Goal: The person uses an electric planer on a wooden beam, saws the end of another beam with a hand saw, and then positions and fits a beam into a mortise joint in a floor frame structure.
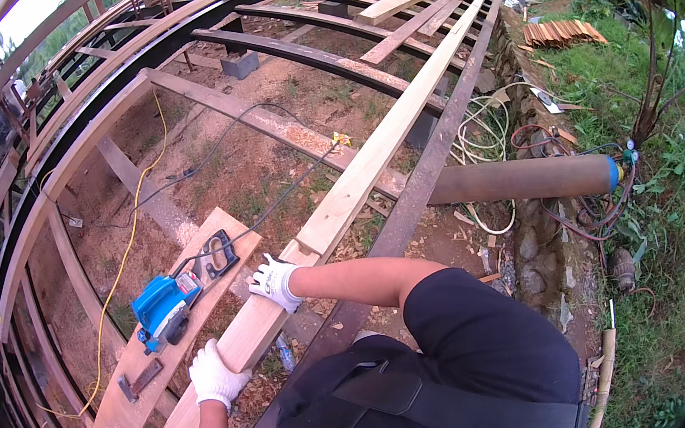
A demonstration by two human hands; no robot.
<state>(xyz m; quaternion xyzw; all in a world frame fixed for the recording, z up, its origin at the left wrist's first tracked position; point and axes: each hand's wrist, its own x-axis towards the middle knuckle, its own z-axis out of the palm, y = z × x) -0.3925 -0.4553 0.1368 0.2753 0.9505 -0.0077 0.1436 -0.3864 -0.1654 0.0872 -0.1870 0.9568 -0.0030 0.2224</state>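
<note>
Both my hands wear white work gloves and grip a pale wooden beam [248, 335] that runs from lower left toward the upper right. My left hand [218, 375] is closed over the near part of it. Farther along, my right hand [275, 282] is closed on the beam, fingers over its far edge. Just beyond that hand, a step marks where a long pale timber [377, 149] meets or continues the beam; I cannot tell which. Left of my hands, a wide plank [119, 417] carries a blue electric planer [168, 308], a black-handled handsaw [217, 255] and a hammer-like tool [141, 381].
Dark metal joists [324, 60] and wooden boards span the dirt below. A yellow cord [136, 207] trails at left. Right of the timbers lie a rusty gas cylinder [518, 181], coiled hoses [482, 133] and a stone edge. A plastic bottle [285, 354] lies under the beam.
</note>
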